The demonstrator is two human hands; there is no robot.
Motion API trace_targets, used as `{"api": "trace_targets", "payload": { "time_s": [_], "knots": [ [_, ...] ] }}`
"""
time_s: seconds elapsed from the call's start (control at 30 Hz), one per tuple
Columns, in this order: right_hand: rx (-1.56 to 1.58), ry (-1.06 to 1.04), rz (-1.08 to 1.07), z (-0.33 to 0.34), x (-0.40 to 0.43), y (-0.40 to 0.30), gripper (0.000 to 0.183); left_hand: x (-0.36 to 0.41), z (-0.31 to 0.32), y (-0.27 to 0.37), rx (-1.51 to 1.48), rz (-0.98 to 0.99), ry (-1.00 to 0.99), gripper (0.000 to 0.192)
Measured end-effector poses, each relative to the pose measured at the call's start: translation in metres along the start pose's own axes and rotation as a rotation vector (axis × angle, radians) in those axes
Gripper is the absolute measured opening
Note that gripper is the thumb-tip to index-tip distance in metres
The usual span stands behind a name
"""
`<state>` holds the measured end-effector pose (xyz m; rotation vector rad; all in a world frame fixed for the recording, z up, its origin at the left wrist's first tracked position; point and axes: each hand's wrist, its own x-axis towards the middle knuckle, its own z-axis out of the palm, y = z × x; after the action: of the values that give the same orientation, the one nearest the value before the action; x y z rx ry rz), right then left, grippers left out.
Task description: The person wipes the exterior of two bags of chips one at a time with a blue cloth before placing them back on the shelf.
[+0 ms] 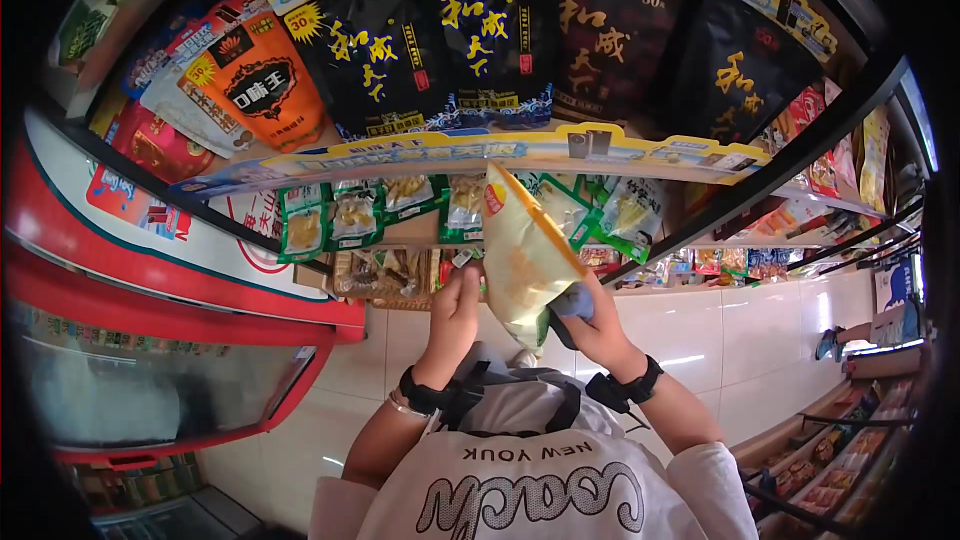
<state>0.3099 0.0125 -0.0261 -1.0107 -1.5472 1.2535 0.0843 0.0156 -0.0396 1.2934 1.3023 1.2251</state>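
A pale yellow-green snack bag (525, 270) with an orange edge and a red logo is held upright in front of me. My right hand (596, 319) grips its right side, with a bunched blue-grey cloth (574, 302) also in the fingers. My left hand (454, 311) is raised at the bag's left edge, thumb up. Its fingertips are partly hidden, so whether it touches the bag cannot be told. Behind the bag, a shelf holds green-edged snack packets (356, 214). Both wrists wear black bands.
Black pouches (495, 37) and an orange pouch (274, 86) stand on the upper shelf, behind a printed edge strip (480, 154). A wicker basket (382, 270) of packets sits lower. A red freezer (172, 315) is at left, more snack racks (832, 457) at right. Another person's leg (855, 334) shows far right.
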Motion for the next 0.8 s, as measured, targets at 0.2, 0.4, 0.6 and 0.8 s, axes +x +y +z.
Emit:
{"api": "trace_targets", "payload": {
  "time_s": [0.2, 0.4, 0.6, 0.8],
  "knots": [
    [-0.138, -0.035, -0.189, 0.006, 0.003, 0.002, 0.053, -0.007, 0.007, -0.006, -0.014, 0.185, -0.234, 0.101],
    [-0.156, -0.043, -0.221, 0.019, -0.006, -0.009, 0.052, -0.011, 0.009, -0.003, -0.089, 0.048, -0.188, 0.107],
    [-0.113, -0.115, -0.228, 0.025, -0.007, -0.014, 0.055, -0.018, -0.003, -0.022, -0.152, 0.067, -0.100, 0.093],
    [-0.091, -0.145, -0.250, 0.027, -0.002, -0.015, 0.057, -0.022, -0.002, -0.005, -0.222, 0.069, -0.070, 0.078]
  ]
}}
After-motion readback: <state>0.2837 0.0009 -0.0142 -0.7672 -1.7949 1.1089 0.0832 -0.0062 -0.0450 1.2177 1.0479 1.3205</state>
